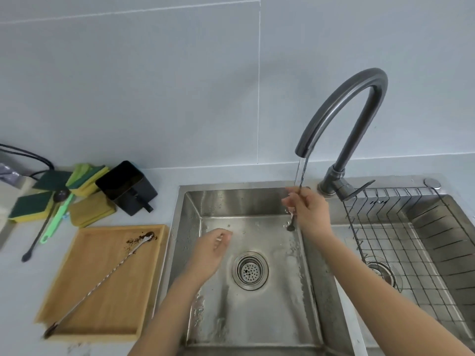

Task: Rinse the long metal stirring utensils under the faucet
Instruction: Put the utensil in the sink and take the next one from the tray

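Note:
Water runs from the dark curved faucet (341, 106) into the left basin of the steel sink (190, 201). My right hand (307, 209) grips a long twisted metal stirring spoon (301, 173) upright in the stream, its small end (291, 227) hanging below my fingers. My left hand (212, 253) hovers over the basin with fingers loosely apart, holding nothing. A second long metal stirring spoon (102, 280) lies diagonally on the wooden tray (77, 253) left of the sink, with brown grounds around its bowl.
A wire rack (401, 235) sits in the right basin. The drain strainer (249, 270) is in the left basin's middle. On the counter at the back left lie green-yellow sponges (30, 206), a green brush (57, 217), a dark long spoon (38, 237) and a black container (127, 187).

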